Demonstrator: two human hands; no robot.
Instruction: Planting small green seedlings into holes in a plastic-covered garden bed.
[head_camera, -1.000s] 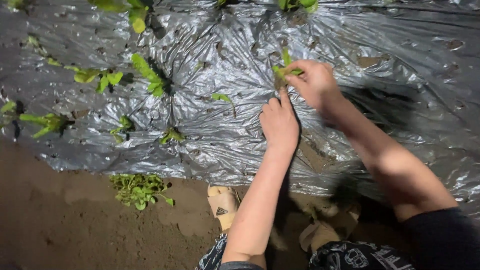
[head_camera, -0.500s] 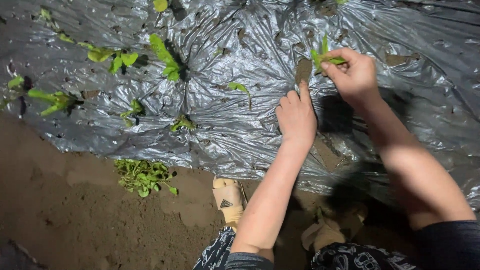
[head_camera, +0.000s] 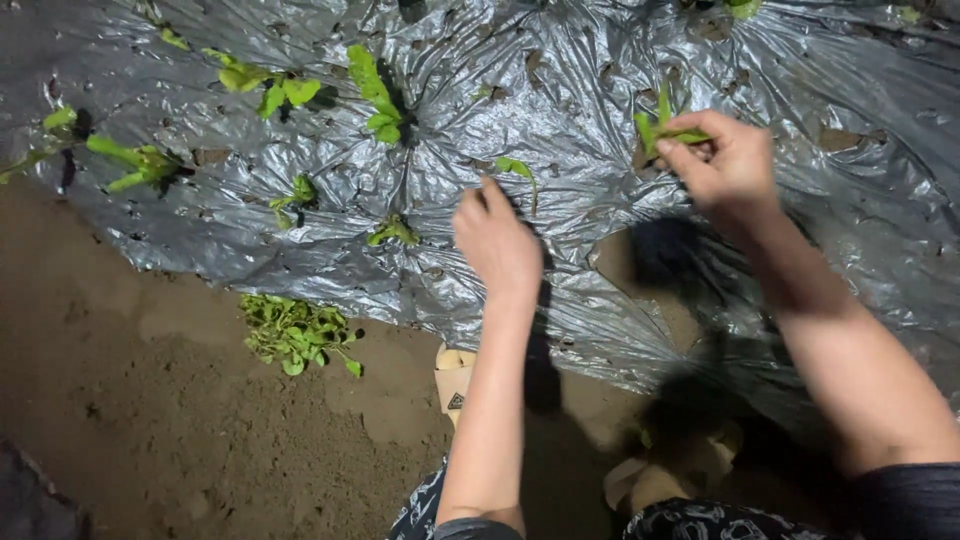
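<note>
Silver plastic mulch sheet (head_camera: 250, 230) covers the upper part of the frame, crinkled and flecked with soil, with bare brown soil (head_camera: 150, 420) along the lower left. Right of centre near the top, the right hand (head_camera: 728, 160) pinches a small green seedling (head_camera: 662, 128) between thumb and fingertips, the fingers closed narrowly on its stem and the leaves sticking up just above the sheet. Close to the middle of the frame, the left hand (head_camera: 497, 240) holds nothing; its fingers are loosely curled with the index finger stretched forward, the tip touching or nearly touching the sheet just beside a single small leaf (head_camera: 515, 168) poking through the plastic. Planted seedlings (head_camera: 378, 100) stand in holes across the upper left of the sheet. A loose pile of green seedlings (head_camera: 295, 335) lies on the soil just below the sheet's edge, left of the left forearm. A tan sandal (head_camera: 453, 380) shows beside that forearm at the bottom.

Compared with half a second ago, the left hand has moved away from the right hand, leftward towards the small leaf, leaving a wide gap between the two; the right hand keeps its grip on the seedling at much the same spot on the sheet
</note>
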